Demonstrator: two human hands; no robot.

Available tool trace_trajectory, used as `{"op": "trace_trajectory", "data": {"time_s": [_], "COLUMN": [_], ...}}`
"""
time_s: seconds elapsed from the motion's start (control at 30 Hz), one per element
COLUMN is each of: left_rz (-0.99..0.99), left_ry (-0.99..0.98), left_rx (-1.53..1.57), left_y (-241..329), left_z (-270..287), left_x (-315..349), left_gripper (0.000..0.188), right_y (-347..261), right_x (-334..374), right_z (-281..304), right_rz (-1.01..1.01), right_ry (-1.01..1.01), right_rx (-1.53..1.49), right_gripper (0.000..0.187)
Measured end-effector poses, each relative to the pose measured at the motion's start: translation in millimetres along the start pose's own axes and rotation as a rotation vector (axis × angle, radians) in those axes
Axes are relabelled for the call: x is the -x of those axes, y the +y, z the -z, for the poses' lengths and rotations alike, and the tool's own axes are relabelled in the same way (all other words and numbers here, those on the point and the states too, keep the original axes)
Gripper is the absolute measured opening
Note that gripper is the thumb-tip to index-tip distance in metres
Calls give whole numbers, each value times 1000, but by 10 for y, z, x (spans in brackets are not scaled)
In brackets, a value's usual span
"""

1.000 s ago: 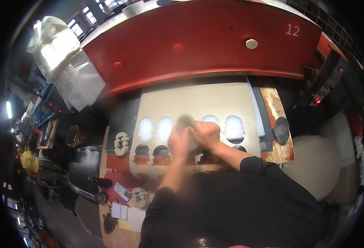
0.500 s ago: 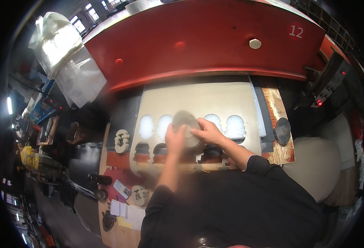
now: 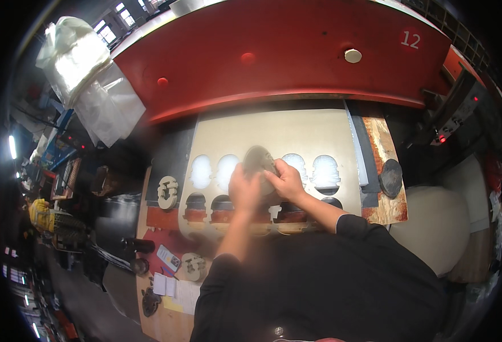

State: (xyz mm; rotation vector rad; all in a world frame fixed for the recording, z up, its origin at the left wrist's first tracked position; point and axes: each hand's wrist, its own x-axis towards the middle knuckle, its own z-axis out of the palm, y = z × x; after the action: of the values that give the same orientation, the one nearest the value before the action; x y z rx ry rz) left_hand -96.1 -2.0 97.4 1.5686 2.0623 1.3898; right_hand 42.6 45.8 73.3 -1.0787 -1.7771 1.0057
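Garment [image 3: 319, 279]: the person wears a plain, matt black top, broad below the fingers [image 3: 284, 167], with soft creases in the cloth.
Left sleeve [image 3: 212, 279]: black and loose, its edge well below the fingers.
Right sleeve [image 3: 354, 226]: also black, its edge below the fingers and to their right.
Forearms [image 3: 235, 236]: bare between sleeve edges and wrists.
Left hand [image 3: 245, 188]: ungloved, its outline blurred.
Right hand [image 3: 289, 182]: ungloved, sharper.
Stud [image 3: 279, 332]: small, round, pale, far below the fingers.
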Motion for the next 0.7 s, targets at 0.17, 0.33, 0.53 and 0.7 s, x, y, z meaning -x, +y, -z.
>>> {"op": "trace_trajectory", "data": {"time_s": [0.17, 0.33, 0.53, 0.7], "left_rz": [425, 516, 88, 22], "left_ry": [-158, -164, 26, 131], "left_rx": [615, 755, 202, -48], "left_y": [-30, -82, 65, 102], "left_z": [46, 18, -31, -27], "left_x": [-101, -95, 21, 8], "left_gripper": [36, 41, 24, 21], "right_y": [133, 25, -232, -223], "right_x": [-81, -98, 89, 30], "right_z": [-68, -11, -1, -26], "right_rz": [-71, -74, 288, 92], "right_ry": [-120, -190, 154, 114], "right_rx": [-470, -509, 443, 53], "right_gripper": [26, 25, 27, 30]}}
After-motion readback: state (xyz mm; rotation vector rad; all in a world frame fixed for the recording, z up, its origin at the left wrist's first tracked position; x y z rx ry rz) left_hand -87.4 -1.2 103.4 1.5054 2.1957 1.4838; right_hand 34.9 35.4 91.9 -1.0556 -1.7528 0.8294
